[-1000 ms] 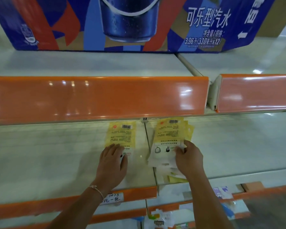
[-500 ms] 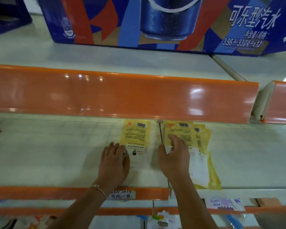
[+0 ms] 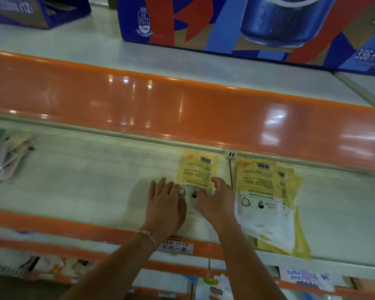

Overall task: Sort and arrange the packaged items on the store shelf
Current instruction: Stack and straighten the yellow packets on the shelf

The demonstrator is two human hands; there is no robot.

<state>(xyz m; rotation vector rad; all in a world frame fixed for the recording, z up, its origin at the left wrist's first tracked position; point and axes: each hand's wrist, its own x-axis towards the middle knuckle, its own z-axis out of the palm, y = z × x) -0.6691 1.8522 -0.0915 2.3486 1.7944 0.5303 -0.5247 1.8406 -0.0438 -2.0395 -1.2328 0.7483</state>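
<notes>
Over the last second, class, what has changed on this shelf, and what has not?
The right hand let go of the fanned stack of packets and moved left onto the single yellow packet, fingers curled at its edge. The left hand stayed flat beside that packet; both packet groups kept their places.

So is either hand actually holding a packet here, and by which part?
Nothing is lifted. The left hand lies flat at the lone packet's near left edge. The right hand curls its fingers on that packet's near end; a real pinch cannot be told.
</notes>
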